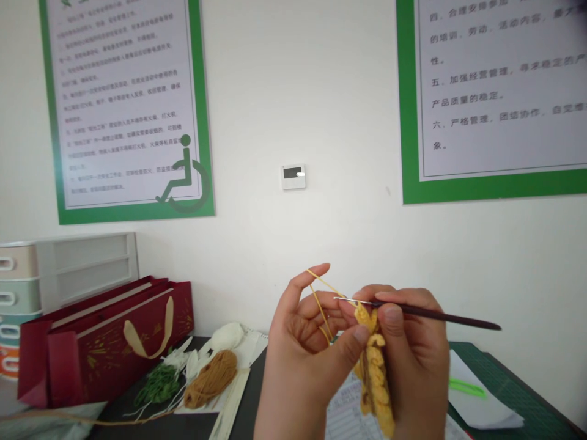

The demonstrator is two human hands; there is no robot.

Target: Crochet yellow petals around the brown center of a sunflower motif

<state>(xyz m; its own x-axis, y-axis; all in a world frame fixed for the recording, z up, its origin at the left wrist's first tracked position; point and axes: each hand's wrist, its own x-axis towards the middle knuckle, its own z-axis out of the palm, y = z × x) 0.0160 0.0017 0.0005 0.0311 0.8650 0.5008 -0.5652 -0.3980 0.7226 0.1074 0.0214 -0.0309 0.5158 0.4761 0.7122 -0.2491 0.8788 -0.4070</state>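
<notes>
A yellow crocheted strip [376,373] with ruffled edges hangs between my two hands. Thumb and fingers of my left hand [307,342] pinch its top, while the raised index finger carries a strand of yellow yarn [324,281] that runs down to the stitches. My right hand [415,354] grips a crochet hook [440,315] with a dark handle. The hook's thin metal shaft points left across the top of the piece, its tip close to the yarn. The lower part of the strip is partly covered by my right hand.
On the dark table [245,391] lie a brown yarn ball [211,379], a green yarn bundle [158,384] and white yarn [227,337]. A red gift bag [105,354] stands left beside stacked drawers [21,296]. Right are a green cutting mat [518,394] and paper [481,406] with a bright green item [468,387].
</notes>
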